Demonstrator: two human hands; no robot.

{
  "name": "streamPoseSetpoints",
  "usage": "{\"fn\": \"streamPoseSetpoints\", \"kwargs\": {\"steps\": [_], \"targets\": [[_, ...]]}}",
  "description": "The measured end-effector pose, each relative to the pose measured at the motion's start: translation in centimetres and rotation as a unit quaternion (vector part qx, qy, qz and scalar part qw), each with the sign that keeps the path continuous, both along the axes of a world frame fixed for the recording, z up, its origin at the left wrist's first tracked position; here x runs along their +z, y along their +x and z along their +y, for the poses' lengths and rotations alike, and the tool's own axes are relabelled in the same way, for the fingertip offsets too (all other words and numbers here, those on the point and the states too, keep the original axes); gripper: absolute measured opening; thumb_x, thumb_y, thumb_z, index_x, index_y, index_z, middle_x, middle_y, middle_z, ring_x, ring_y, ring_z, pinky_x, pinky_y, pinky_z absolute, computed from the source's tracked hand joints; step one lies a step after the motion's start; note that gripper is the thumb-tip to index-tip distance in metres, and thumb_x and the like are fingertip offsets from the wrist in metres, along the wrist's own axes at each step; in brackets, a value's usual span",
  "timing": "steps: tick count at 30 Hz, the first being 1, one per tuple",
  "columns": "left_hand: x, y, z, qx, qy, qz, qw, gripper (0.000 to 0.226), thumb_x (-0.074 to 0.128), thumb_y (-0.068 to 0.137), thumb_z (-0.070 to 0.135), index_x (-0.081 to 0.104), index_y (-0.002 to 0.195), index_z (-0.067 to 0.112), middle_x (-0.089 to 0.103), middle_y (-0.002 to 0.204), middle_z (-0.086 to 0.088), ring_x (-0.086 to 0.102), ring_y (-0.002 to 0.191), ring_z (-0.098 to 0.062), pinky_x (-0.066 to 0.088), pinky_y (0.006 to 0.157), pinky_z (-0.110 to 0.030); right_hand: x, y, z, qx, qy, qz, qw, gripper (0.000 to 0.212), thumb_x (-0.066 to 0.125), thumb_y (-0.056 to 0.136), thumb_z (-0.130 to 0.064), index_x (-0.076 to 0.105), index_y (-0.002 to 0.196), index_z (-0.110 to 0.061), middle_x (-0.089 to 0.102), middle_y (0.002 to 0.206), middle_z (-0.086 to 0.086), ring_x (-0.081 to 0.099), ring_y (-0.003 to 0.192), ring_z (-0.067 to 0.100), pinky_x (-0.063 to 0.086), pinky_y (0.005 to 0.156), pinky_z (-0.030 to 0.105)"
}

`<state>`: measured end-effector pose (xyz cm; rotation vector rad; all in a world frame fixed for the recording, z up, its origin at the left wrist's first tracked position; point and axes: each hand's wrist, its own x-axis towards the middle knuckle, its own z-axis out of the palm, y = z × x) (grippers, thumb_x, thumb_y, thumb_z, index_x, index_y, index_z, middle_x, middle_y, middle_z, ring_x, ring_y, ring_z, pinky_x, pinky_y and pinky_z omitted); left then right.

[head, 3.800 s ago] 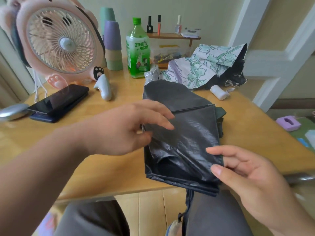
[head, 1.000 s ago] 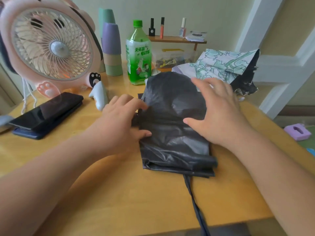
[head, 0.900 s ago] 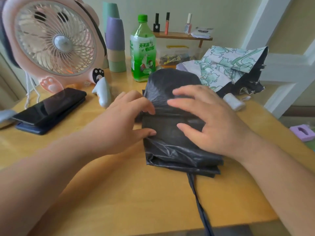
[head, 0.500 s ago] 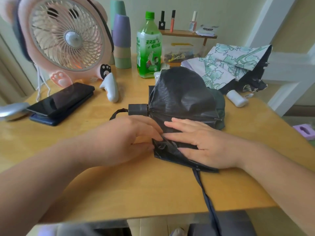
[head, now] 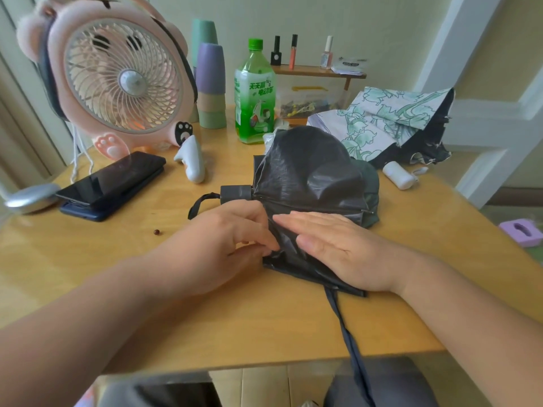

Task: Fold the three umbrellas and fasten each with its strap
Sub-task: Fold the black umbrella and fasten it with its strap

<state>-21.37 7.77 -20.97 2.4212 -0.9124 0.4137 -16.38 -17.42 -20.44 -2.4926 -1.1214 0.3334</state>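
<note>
A black umbrella (head: 308,174) lies collapsed on the wooden table (head: 117,259), its dark handle (head: 235,191) pointing left and its long strap (head: 349,342) trailing off the front edge. My left hand (head: 223,242) pinches the canopy's near left edge. My right hand (head: 340,248) lies flat, palm down, pressing the near folds. A green-and-white floral umbrella (head: 385,118) sits loosely bunched at the back right, its white handle (head: 399,174) towards me.
A pink fan (head: 117,80) stands back left, with stacked cups (head: 210,83), a green bottle (head: 255,95) and a small shelf (head: 317,71) behind. A phone (head: 114,180), a grey case (head: 30,196), a white gadget (head: 192,161) and a small bead (head: 157,232) lie left.
The canopy got folded over, exposing the handle at the left. My right hand slid from the far part of the fabric down to the near edge; my left hand moved to pinch it.
</note>
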Motion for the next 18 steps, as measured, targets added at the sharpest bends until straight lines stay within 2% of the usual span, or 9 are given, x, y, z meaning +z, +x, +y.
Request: {"fn": "streamPoseSetpoints", "kwargs": {"steps": [2,5,9,13,16,18], "targets": [[-0.2,-0.1,0.6,-0.010,0.006,-0.004,1.000,0.019,0.061,0.095,0.030,0.078,0.099,0.023,0.055,0.096,0.018,0.055,0.093,0.005,0.041,0.084,-0.010,-0.3,0.3,0.2,0.014,-0.059,-0.035,0.998,0.051,0.015,0.098,-0.066,0.014,0.149,-0.065,0.006,0.159,-0.041,-0.007,0.148,-0.018,-0.008,0.120,0.013],[-0.5,-0.2,1.2,-0.015,0.011,-0.003,1.000,0.017,0.064,0.097,0.029,0.079,0.099,0.022,0.055,0.096,0.020,0.056,0.092,0.006,0.040,0.084,-0.006,-0.5,0.5,0.2,0.028,-0.111,-0.069,0.991,0.060,0.019,0.095,-0.073,0.006,0.153,-0.063,-0.001,0.166,-0.031,-0.012,0.151,-0.010,-0.010,0.122,0.022],[-0.7,-0.3,1.2,-0.019,0.005,0.009,1.000,0.014,0.067,0.095,0.025,0.080,0.099,0.021,0.059,0.095,0.017,0.060,0.089,0.003,0.044,0.080,-0.009,-0.2,0.5,0.2,0.029,-0.110,-0.059,0.992,0.066,0.030,0.089,-0.079,0.005,0.149,-0.069,-0.002,0.166,-0.033,-0.013,0.151,-0.010,-0.011,0.118,0.019],[-1.0,-0.7,1.7,-0.014,0.036,0.001,0.999,0.015,0.064,0.096,0.029,0.079,0.095,0.027,0.060,0.100,0.018,0.060,0.095,0.002,0.050,0.082,-0.018,-0.2,0.8,0.2,0.028,-0.101,-0.038,0.994,0.068,0.034,0.084,-0.083,0.005,0.144,-0.075,-0.001,0.165,-0.035,-0.012,0.150,-0.011,-0.011,0.119,0.020],[-0.1,-0.9,0.8,0.008,-0.034,0.007,0.999,0.010,0.069,0.095,0.028,0.074,0.088,0.022,0.062,0.101,0.012,0.062,0.099,-0.010,0.049,0.088,-0.025,-0.1,0.7,0.3,0.028,-0.105,-0.045,0.993,0.070,0.033,0.084,-0.084,0.006,0.147,-0.072,0.000,0.165,-0.033,-0.010,0.152,-0.009,-0.009,0.120,0.021],[0.7,-0.4,-0.2,0.017,-0.047,-0.002,0.999,0.014,0.067,0.095,0.031,0.074,0.098,0.018,0.063,0.107,0.007,0.063,0.104,-0.015,0.049,0.093,-0.029,0.0,0.5,0.4,0.031,-0.117,-0.060,0.991,0.072,0.030,0.085,-0.083,0.007,0.151,-0.067,-0.002,0.166,-0.031,-0.010,0.152,-0.006,-0.007,0.122,0.025]]}}
